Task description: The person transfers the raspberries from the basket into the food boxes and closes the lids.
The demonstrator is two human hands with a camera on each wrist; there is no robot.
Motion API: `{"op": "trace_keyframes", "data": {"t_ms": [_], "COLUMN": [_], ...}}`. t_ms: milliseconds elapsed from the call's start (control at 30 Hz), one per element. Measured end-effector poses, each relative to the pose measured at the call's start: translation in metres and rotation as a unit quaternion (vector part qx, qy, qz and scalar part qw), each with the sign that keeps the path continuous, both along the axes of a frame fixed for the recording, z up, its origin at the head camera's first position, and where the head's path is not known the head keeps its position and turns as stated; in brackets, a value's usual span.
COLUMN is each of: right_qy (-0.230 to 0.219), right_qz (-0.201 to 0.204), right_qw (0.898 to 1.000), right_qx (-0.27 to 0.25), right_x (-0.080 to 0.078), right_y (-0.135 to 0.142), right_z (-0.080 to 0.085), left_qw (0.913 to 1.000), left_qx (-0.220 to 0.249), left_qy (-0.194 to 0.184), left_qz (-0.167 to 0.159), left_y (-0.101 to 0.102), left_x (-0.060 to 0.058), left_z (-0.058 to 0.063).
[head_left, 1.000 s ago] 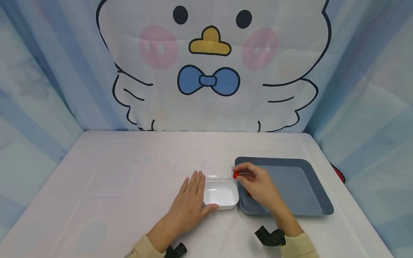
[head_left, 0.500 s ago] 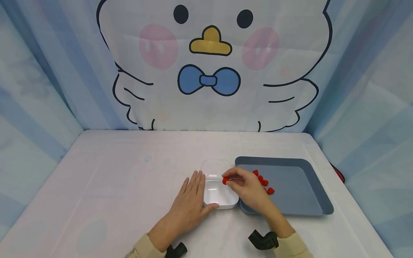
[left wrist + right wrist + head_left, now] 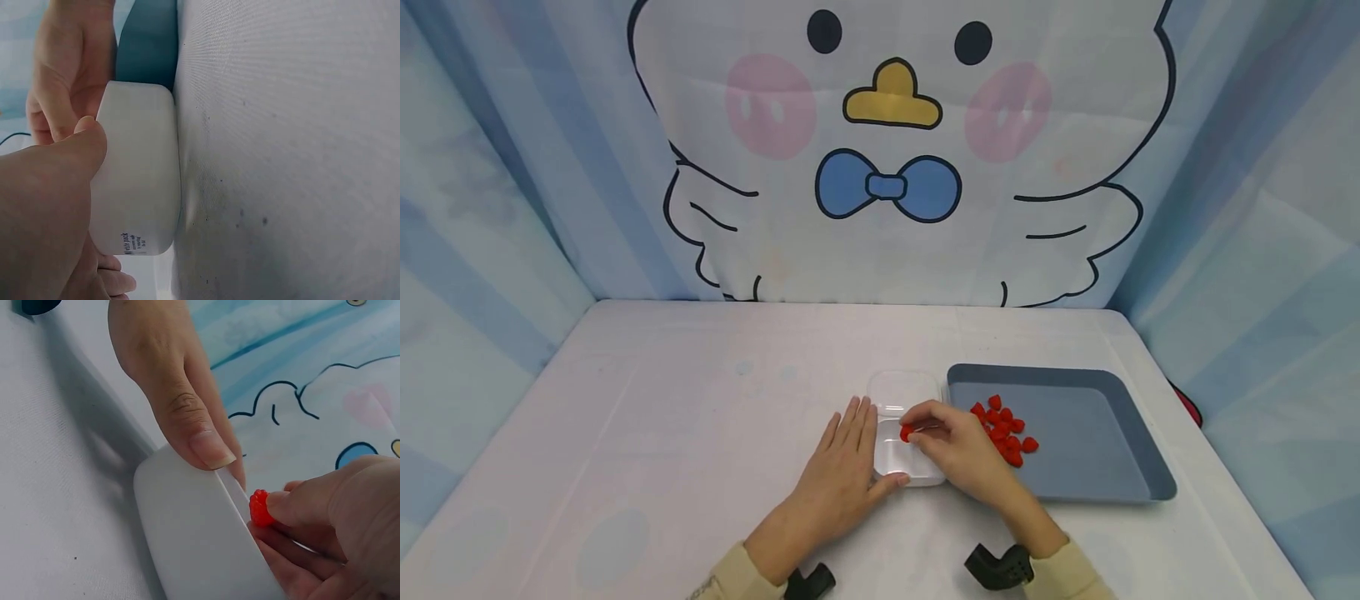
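Note:
My right hand (image 3: 958, 450) pinches a red raspberry (image 3: 260, 508) between thumb and fingers, above the small white box (image 3: 908, 467). In the right wrist view the berry sits just past the box's rim. My left hand (image 3: 842, 475) rests against the box's left side with straight fingers, its thumb (image 3: 90, 140) lying on the near rim. The clear lid (image 3: 904, 392) stands open on the far side. Several more raspberries (image 3: 1000, 429) lie on the left part of the grey tray (image 3: 1097, 442). My right hand hides part of the box's inside.
Right beside the box, the grey tray's raised rim (image 3: 1150, 433) runs toward the table's right edge. White cloth (image 3: 662, 433) covers the table. A curtain with a cartoon figure (image 3: 887, 250) hangs behind it. A black wrist camera (image 3: 1000, 568) is on the right wrist.
My right hand has moved left from the tray's edge to over the white box, carrying the raspberry. The berries on the tray have come into sight. My left hand stays in place.

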State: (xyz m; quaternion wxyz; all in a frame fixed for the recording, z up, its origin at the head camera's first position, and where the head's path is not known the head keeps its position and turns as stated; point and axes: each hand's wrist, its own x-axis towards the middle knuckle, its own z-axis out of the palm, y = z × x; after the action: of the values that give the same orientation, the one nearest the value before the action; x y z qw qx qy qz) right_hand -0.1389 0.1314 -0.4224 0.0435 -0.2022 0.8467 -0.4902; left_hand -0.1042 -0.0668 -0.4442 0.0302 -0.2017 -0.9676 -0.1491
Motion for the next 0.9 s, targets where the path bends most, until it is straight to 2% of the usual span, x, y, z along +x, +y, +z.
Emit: {"op": "trace_keyframes", "data": {"t_ms": [233,600,700,900], "right_qy": [0.048,0.071,0.072,0.044], "right_qz": [0.017,0.008,0.010,0.008], "right_qw": [0.998,0.996,0.996,0.998], "right_qx": [0.024,0.053,0.046,0.035], "right_x": [0.0013,0.0006,0.0008,0.0020], "right_y": [-0.0035,-0.0061,-0.0058,-0.0048], "right_z": [-0.0028,-0.0063,-0.0052,-0.0007], "left_qw": [1.0000,1.0000,0.9999,0.9996], "left_qx": [-0.002,-0.006,-0.002,0.007], "left_qy": [-0.007,0.003,-0.012,-0.029], "left_qz": [-0.005,-0.005,-0.003,0.003], "left_y": [-0.0001,0.0010,0.0010,0.0011], "left_x": [-0.0006,-0.0001,-0.0008,-0.0006], "left_z": [0.0009,0.0020,0.0025,0.0027]}}
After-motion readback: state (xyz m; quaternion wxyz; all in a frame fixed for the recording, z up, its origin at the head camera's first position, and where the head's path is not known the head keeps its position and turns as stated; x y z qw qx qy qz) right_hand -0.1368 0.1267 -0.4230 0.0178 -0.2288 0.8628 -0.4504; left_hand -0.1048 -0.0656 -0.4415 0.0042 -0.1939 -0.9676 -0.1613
